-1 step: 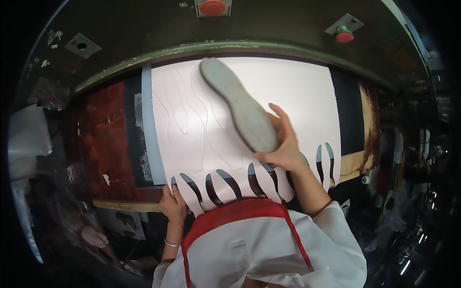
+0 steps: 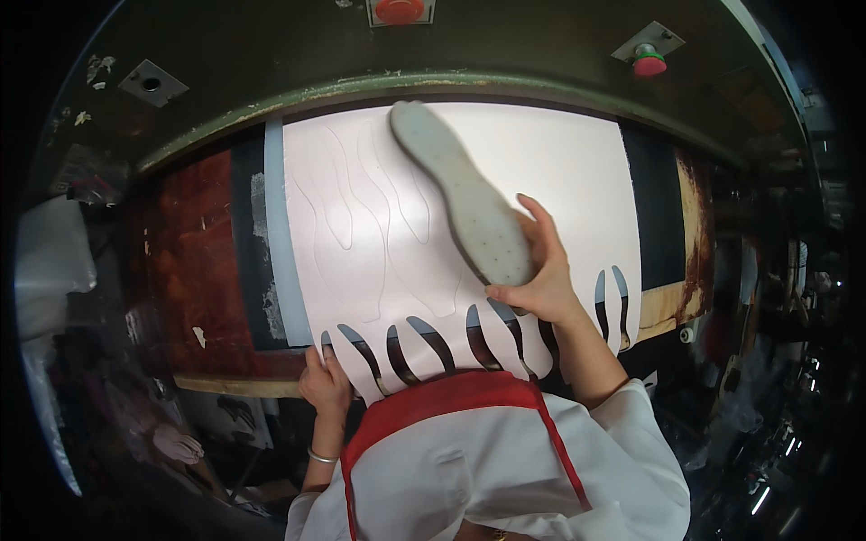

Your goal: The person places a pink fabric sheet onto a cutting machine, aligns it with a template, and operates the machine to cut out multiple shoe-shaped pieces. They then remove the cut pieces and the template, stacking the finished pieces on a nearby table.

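Note:
A grey insole-shaped cutting die (image 2: pixel 465 194) slants over a pale pink sheet (image 2: pixel 559 171). My right hand (image 2: pixel 541 266) grips the die's wide near end, thumb on the near side and fingers around its right edge. Whether the die touches the sheet or hovers just above it, I cannot tell. Thin insole outlines mark the sheet to the left of the die, and long cut-out gaps leave strips along its near edge. At the near left corner my left hand (image 2: pixel 326 383) pinches the sheet's edge; part of its fingers is hidden.
A dark green machine beam (image 2: pixel 298 54) spans the far side, bearing a red button (image 2: pixel 649 61) and another red knob (image 2: pixel 400 11). Below the sheet lies a light blue board (image 2: pixel 287 243). A reddish-brown worn surface (image 2: pixel 194 261) is at the left, clear plastic (image 2: pixel 56 248) beyond it.
The die has shifted slightly to the right in my right hand. My left hand and the sheet have stayed in place.

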Available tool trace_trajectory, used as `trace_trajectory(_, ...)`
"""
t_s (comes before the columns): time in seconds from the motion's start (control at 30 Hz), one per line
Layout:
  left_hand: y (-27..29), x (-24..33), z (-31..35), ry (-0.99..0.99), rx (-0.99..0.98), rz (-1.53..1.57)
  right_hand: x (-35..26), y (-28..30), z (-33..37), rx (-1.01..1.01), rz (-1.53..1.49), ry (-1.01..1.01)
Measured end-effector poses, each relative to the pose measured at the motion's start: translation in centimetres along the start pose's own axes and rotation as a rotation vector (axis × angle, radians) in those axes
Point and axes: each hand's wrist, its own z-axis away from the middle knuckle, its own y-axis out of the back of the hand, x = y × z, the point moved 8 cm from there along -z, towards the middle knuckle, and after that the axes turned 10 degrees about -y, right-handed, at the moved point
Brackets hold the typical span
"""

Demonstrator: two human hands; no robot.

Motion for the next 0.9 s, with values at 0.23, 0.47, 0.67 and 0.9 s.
trace_trajectory(0.23, 0.4, 1.0, -1.7, -0.046, 0.052, 0.015, 1.3, 1.9, -0.9, 0.287, 0.758, 0.293)
trace_trajectory(0.47, 0.6, 3.0, -7.4, -0.032, 0.038, -0.015, -2.0, 3.7, -5.3, 0.261, 0.755, 0.368)
trace_trajectory(0.67, -0.6, 4.0, -15.0, -0.011, 0.131, 0.018, -13.7, 17.7, -9.1, 1.141, 0.647, 0.57)
trace_trajectory(0.9, -1.1, 5.6, -24.3, -0.035, 0.215, 0.023, -13.8, 18.7, -13.1, 1.164, 0.615, 0.575)
